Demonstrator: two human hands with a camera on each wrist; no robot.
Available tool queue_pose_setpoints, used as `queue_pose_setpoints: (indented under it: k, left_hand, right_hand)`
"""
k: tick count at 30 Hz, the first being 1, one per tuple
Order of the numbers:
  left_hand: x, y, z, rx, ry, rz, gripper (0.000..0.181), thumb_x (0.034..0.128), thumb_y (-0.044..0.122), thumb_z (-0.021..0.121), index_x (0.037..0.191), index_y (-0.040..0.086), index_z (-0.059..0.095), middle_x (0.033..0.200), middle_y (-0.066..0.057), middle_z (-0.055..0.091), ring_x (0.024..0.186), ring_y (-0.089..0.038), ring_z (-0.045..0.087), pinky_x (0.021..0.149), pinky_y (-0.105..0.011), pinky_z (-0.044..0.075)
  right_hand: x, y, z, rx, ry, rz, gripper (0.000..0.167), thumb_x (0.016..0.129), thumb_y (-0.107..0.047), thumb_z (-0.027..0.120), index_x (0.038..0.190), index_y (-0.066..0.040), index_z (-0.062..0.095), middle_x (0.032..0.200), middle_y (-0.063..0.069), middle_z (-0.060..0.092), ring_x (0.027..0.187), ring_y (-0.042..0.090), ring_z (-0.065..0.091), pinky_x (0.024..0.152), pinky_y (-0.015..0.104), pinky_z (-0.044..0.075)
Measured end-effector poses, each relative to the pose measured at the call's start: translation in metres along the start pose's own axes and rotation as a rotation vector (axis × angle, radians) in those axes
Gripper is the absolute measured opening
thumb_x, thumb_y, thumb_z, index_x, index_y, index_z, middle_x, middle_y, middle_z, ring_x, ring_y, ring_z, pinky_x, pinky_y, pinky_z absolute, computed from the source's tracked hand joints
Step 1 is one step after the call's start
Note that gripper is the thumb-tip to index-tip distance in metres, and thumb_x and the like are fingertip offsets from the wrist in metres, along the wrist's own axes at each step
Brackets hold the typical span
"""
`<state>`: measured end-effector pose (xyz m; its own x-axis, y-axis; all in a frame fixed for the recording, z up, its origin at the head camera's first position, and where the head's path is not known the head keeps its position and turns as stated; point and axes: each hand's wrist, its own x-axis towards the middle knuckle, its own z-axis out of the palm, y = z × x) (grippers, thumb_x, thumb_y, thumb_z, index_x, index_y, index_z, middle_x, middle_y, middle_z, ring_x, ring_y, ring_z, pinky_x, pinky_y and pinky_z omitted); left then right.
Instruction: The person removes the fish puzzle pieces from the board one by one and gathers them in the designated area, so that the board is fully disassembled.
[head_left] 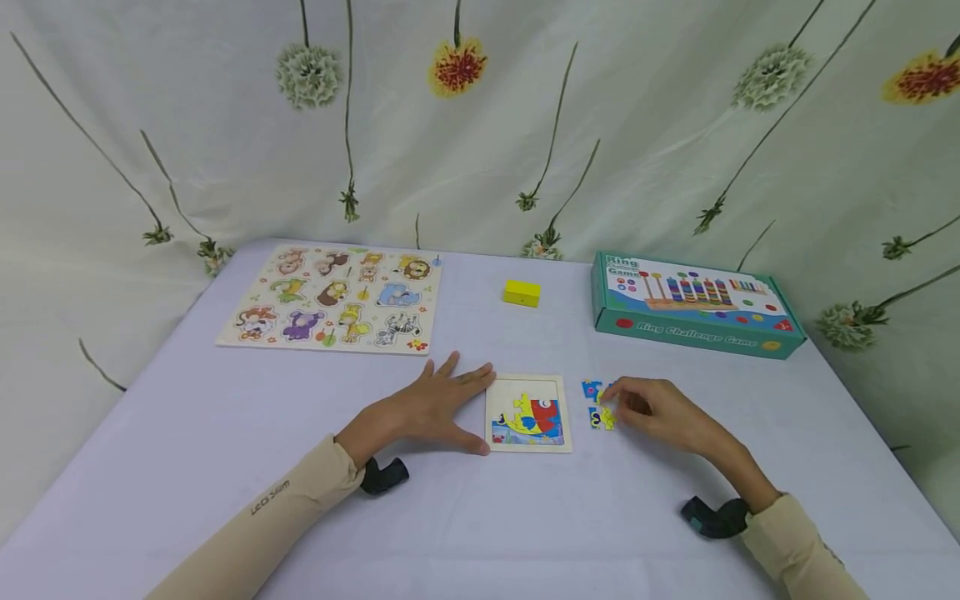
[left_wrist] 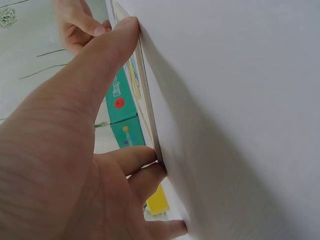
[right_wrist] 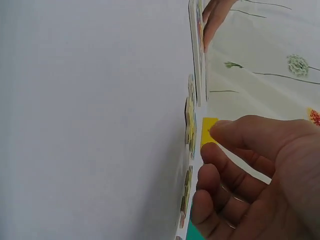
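Note:
A square wooden jigsaw tray (head_left: pixel 528 447) lies flat in front of the person, its picture of a red and yellow fish partly filled in. The left hand (head_left: pixel 431 408) is spread at the tray's left side, thumb at the near corner and fingertips at the far one. In the left wrist view, the left thumb (left_wrist: pixel 117 42) touches the tray's edge. Several loose jigsaw pieces (head_left: pixel 596 417) lie right of the tray. Over them hovers the right hand (head_left: pixel 660 412), fingers loosely bent. No piece shows between the right hand's fingertips (right_wrist: pixel 212 152) in the right wrist view.
An animal peg-puzzle board (head_left: pixel 345 298) lies at the back left. A yellow block (head_left: pixel 522 293) sits at the back middle, and a green Ring Challenge Game box (head_left: pixel 693 304) at the back right. Behind the white-covered table (head_left: pixel 525 525) hangs a flowered curtain (head_left: pixel 645 125).

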<state>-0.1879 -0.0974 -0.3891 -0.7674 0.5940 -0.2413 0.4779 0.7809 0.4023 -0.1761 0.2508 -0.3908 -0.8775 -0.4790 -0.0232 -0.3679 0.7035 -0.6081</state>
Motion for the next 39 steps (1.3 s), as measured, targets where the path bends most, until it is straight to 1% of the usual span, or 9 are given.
queue_pose_setpoints:
  k: [4,7,9,13,18,24,29,34,39]
  left_hand:
    - [0.001,-0.001,0.000,0.010,0.001,0.001,0.098,0.0742,0.058,0.073,0.153,0.023,0.026,0.159,0.010,0.018,0.147,-0.036,-0.004,0.115,-0.059,-0.002]
    - [0.002,-0.002,0.000,0.017,-0.002,0.003,0.098,0.0743,0.058,0.072,0.153,0.023,0.026,0.159,0.010,0.017,0.147,-0.036,-0.004,0.114,-0.060,-0.002]
    - [0.002,-0.002,0.001,0.016,-0.002,0.006,0.098,0.0743,0.059,0.072,0.153,0.023,0.025,0.159,0.010,0.017,0.147,-0.036,-0.004,0.114,-0.060,-0.001]
    - [0.002,-0.003,0.001,0.015,-0.010,-0.003,0.100,0.0740,0.060,0.072,0.153,0.023,0.024,0.159,0.011,0.016,0.147,-0.035,-0.004,0.115,-0.059,-0.001]
    - [0.003,-0.002,0.001,0.009,-0.013,-0.008,0.100,0.0738,0.060,0.072,0.153,0.024,0.024,0.159,0.011,0.016,0.147,-0.035,-0.004,0.115,-0.059,-0.001]
    - [0.004,-0.002,0.002,0.023,-0.019,-0.029,0.100,0.0733,0.062,0.071,0.154,0.027,0.022,0.159,0.014,0.015,0.147,-0.032,-0.005,0.115,-0.057,-0.002]
    - [0.005,-0.003,0.002,0.026,-0.017,-0.028,0.101,0.0728,0.063,0.071,0.153,0.027,0.023,0.159,0.013,0.015,0.147,-0.033,-0.005,0.115,-0.058,-0.002]
    - [0.005,-0.003,0.002,0.023,-0.019,-0.028,0.101,0.0726,0.063,0.071,0.153,0.026,0.023,0.159,0.013,0.015,0.147,-0.033,-0.004,0.115,-0.058,-0.001]
    - [0.004,-0.002,0.001,0.024,-0.022,-0.027,0.100,0.0731,0.062,0.071,0.153,0.026,0.023,0.159,0.013,0.015,0.147,-0.033,-0.005,0.115,-0.058,-0.002]
  right_hand:
    - [0.004,-0.008,0.001,-0.030,0.042,-0.026,0.024,0.088,-0.006,0.066,0.111,-0.011,0.066,0.090,-0.003,0.061,0.082,0.014,0.054,0.070,0.023,0.049]
    - [0.010,-0.015,0.003,-0.039,0.039,-0.060,0.028,0.088,-0.007,0.068,0.115,-0.010,0.065,0.104,-0.001,0.065,0.091,0.015,0.057,0.080,0.030,0.052]
    - [0.015,-0.019,0.004,-0.030,0.029,-0.084,0.032,0.087,-0.007,0.069,0.118,-0.010,0.064,0.111,0.002,0.066,0.096,0.017,0.059,0.083,0.034,0.052]
    - [0.026,-0.032,0.007,0.029,-0.014,-0.125,0.044,0.085,-0.008,0.071,0.127,-0.011,0.059,0.121,0.006,0.063,0.104,0.024,0.058,0.088,0.043,0.052]
    - [0.040,-0.046,0.013,0.078,-0.108,-0.125,0.054,0.086,-0.011,0.070,0.136,-0.015,0.052,0.130,0.006,0.058,0.114,0.025,0.054,0.095,0.047,0.047]
    - [0.054,-0.056,0.022,0.061,-0.173,-0.136,0.051,0.087,-0.012,0.069,0.135,-0.015,0.053,0.129,0.004,0.058,0.113,0.023,0.053,0.096,0.044,0.047]
    - [0.060,-0.059,0.027,0.033,-0.214,-0.116,0.051,0.087,-0.013,0.070,0.136,-0.014,0.053,0.119,0.004,0.060,0.109,0.021,0.053,0.093,0.041,0.049]
    - [0.064,-0.060,0.029,-0.022,-0.231,-0.107,0.048,0.086,-0.012,0.071,0.132,-0.014,0.057,0.115,0.002,0.060,0.106,0.019,0.052,0.091,0.036,0.049]
    - [0.067,-0.059,0.031,-0.045,-0.234,-0.118,0.043,0.085,-0.011,0.072,0.127,-0.014,0.063,0.113,0.001,0.058,0.104,0.018,0.051,0.089,0.032,0.048]
